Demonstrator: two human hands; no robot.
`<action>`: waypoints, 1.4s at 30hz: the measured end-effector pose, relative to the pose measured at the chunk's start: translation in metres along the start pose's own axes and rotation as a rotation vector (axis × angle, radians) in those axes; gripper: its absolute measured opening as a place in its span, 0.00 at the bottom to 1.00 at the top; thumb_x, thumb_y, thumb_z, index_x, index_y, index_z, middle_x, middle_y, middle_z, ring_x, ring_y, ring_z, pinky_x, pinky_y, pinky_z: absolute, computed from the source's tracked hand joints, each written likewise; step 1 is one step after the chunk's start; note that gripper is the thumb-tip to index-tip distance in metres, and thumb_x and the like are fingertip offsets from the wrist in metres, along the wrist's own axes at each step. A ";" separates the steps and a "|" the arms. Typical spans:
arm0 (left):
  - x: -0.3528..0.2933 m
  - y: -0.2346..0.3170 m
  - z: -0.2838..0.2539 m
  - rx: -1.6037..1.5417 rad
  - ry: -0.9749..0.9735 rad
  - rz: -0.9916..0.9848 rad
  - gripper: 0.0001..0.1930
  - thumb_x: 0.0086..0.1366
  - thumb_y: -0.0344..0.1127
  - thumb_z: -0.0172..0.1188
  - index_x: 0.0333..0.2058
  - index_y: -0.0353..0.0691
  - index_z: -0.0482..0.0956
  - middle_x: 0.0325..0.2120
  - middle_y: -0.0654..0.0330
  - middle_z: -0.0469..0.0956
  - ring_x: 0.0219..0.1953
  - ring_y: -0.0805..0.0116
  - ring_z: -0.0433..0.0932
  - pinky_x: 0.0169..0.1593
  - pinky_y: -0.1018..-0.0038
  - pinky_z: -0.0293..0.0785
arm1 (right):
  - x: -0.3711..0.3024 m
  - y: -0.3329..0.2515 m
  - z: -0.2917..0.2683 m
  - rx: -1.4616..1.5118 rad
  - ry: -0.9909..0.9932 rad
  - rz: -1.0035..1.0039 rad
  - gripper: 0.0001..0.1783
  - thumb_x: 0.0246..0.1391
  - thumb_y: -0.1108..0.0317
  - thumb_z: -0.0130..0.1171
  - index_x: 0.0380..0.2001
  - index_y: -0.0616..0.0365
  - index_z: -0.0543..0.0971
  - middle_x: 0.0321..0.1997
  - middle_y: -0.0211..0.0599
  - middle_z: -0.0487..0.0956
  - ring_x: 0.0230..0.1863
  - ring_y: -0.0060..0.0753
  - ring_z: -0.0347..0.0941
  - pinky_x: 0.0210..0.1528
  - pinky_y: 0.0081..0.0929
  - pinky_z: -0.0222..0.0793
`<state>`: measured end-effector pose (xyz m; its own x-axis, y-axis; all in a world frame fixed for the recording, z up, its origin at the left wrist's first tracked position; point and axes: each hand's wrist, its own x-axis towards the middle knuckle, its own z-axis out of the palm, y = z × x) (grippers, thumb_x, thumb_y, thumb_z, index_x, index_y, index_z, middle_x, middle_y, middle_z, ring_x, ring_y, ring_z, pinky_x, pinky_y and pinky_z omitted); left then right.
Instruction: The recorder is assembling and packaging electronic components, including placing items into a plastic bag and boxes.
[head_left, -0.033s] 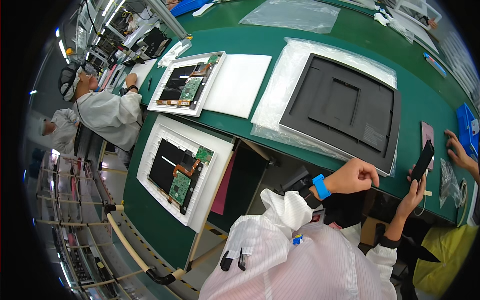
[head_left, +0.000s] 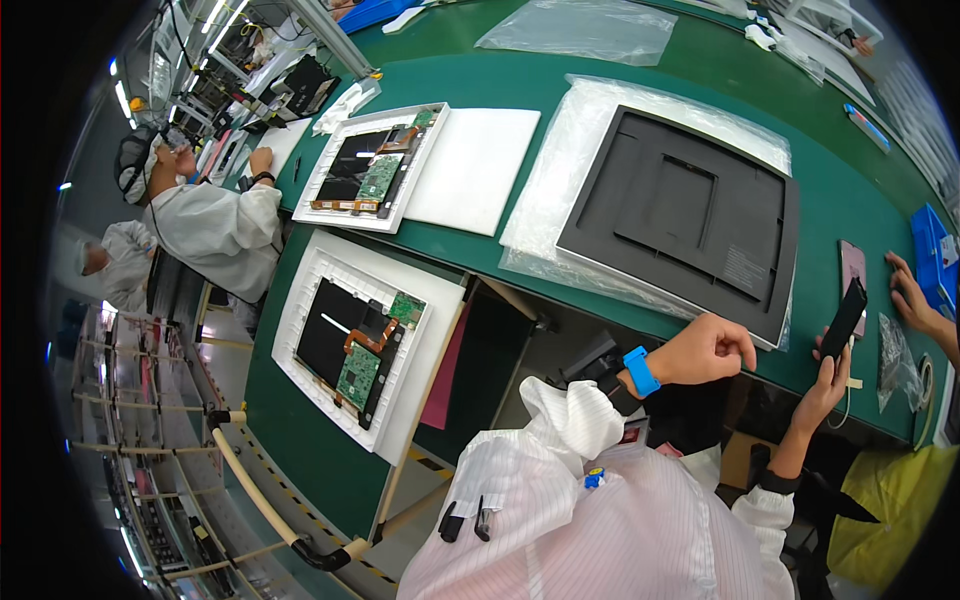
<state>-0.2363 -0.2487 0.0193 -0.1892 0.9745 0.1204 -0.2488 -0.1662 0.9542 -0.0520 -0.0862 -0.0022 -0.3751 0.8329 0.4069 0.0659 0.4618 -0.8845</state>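
In my right hand (head_left: 822, 388), at the bench's right edge, is a black phone (head_left: 843, 320), tilted upright with the fingers wrapped round its lower part. A white cable (head_left: 849, 408) hangs by that hand. My left hand (head_left: 705, 350), with a blue band (head_left: 641, 371) at the wrist, is loosely curled with nothing visible in it. It hovers by the near corner of a large black panel with a white edge (head_left: 640, 215), which lies on clear plastic wrap (head_left: 565, 150). Just behind the held phone lies a pinkish phone (head_left: 852, 262).
Two white frames with green circuit boards (head_left: 375, 178) (head_left: 358, 375) lie on the left, near white foam sheets (head_left: 480, 165). Another person's hand (head_left: 908, 290) rests beside a blue bin (head_left: 932, 255) at right. A person in white (head_left: 220, 225) works at far left.
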 end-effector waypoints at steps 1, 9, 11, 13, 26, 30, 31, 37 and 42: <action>0.003 -0.001 0.000 0.040 -0.021 0.021 0.05 0.50 0.22 0.51 0.24 0.33 0.76 0.17 0.70 0.71 0.19 0.88 0.62 0.23 0.87 0.58 | 0.000 0.003 -0.007 0.023 -0.009 0.018 0.25 0.58 0.64 0.45 0.55 0.68 0.63 0.53 0.44 0.71 0.50 0.33 0.69 0.50 0.28 0.63; -0.006 -0.003 -0.014 0.111 0.061 -0.017 0.06 0.53 0.22 0.52 0.26 0.34 0.77 0.21 0.70 0.72 0.21 0.87 0.61 0.24 0.87 0.56 | -0.001 -0.022 0.018 0.176 -0.025 0.116 0.27 0.49 0.69 0.54 0.54 0.64 0.66 0.52 0.38 0.70 0.52 0.31 0.67 0.55 0.27 0.60; -0.003 -0.001 -0.009 0.074 0.076 -0.039 0.05 0.54 0.21 0.52 0.26 0.35 0.78 0.21 0.71 0.70 0.21 0.88 0.61 0.23 0.88 0.54 | -0.002 -0.011 0.012 0.160 0.003 0.088 0.29 0.47 0.68 0.56 0.54 0.64 0.66 0.51 0.39 0.71 0.51 0.30 0.68 0.53 0.26 0.61; -0.003 0.005 -0.006 0.111 0.098 -0.053 0.05 0.53 0.21 0.52 0.26 0.35 0.77 0.17 0.72 0.68 0.19 0.88 0.60 0.22 0.88 0.52 | -0.001 -0.019 0.010 0.201 -0.007 0.092 0.28 0.47 0.67 0.56 0.54 0.64 0.67 0.49 0.39 0.72 0.50 0.29 0.69 0.51 0.25 0.62; -0.002 -0.001 -0.010 0.105 0.110 -0.052 0.04 0.55 0.21 0.54 0.25 0.33 0.76 0.19 0.70 0.70 0.19 0.87 0.61 0.23 0.88 0.53 | 0.009 -0.018 -0.014 0.705 0.019 0.253 0.32 0.57 0.45 0.43 0.51 0.65 0.67 0.48 0.48 0.74 0.44 0.36 0.73 0.45 0.30 0.68; -0.002 -0.002 -0.009 0.102 0.117 -0.040 0.04 0.55 0.21 0.54 0.24 0.33 0.76 0.19 0.68 0.71 0.19 0.86 0.61 0.22 0.87 0.53 | 0.010 -0.014 -0.019 0.803 0.014 0.275 0.31 0.59 0.46 0.40 0.51 0.64 0.67 0.47 0.48 0.74 0.45 0.37 0.72 0.45 0.31 0.67; -0.002 -0.002 -0.009 0.103 0.107 -0.042 0.04 0.55 0.21 0.54 0.24 0.33 0.76 0.19 0.68 0.71 0.19 0.86 0.61 0.22 0.87 0.53 | 0.010 -0.013 -0.020 0.823 0.004 0.283 0.31 0.59 0.47 0.40 0.51 0.64 0.67 0.48 0.49 0.74 0.45 0.37 0.72 0.46 0.31 0.67; -0.003 -0.003 -0.012 0.117 0.114 -0.041 0.03 0.55 0.22 0.55 0.24 0.34 0.76 0.19 0.68 0.71 0.18 0.86 0.60 0.21 0.87 0.53 | 0.010 -0.015 -0.020 0.799 -0.016 0.272 0.32 0.58 0.46 0.40 0.51 0.65 0.68 0.48 0.50 0.74 0.45 0.38 0.73 0.45 0.31 0.67; -0.002 -0.001 -0.011 0.118 0.103 -0.039 0.03 0.55 0.22 0.55 0.23 0.33 0.75 0.17 0.68 0.69 0.17 0.85 0.60 0.20 0.86 0.52 | 0.011 -0.016 -0.021 0.870 -0.062 0.264 0.31 0.58 0.46 0.43 0.51 0.63 0.66 0.47 0.46 0.74 0.43 0.33 0.73 0.43 0.28 0.68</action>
<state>-0.2458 -0.2519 0.0153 -0.2793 0.9583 0.0600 -0.1452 -0.1040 0.9839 -0.0381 -0.0782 0.0213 -0.4975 0.8494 0.1760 -0.5548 -0.1556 -0.8173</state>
